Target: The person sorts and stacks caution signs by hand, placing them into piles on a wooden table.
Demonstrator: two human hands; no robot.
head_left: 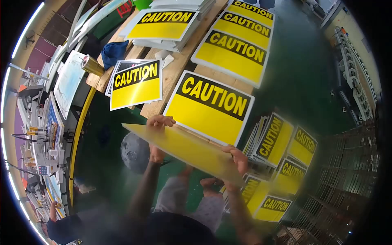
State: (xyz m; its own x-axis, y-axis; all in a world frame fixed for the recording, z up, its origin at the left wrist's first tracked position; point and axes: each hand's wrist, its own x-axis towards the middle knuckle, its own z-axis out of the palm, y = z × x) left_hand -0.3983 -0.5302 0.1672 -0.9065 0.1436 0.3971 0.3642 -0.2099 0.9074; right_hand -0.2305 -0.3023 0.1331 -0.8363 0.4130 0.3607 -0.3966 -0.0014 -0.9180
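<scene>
In front of my body I hold a yellow sign sheet [185, 148], tilted so that its face is seen at a steep angle and no lettering can be read. My left hand [158, 127] is closed around its upper left part, fingers curled over the far edge. At the right end my right hand [237, 160] grips the sheet, thumb side partly hidden behind it. Just beyond the sheet lies a yellow and black caution sign [208, 108], flat on a wooden pallet [153, 107]. Left of that, another caution sign [136, 87] rests on overlapping sheets.
A tall stack of caution signs [163, 24] and a row of signs [237, 53] cover the pallet. A gold can [93, 66] and blue cloth [114, 54] sit at left. More signs [275, 141] stand low at right, near a metal rack [347, 175]. Another person [67, 222] is lower left.
</scene>
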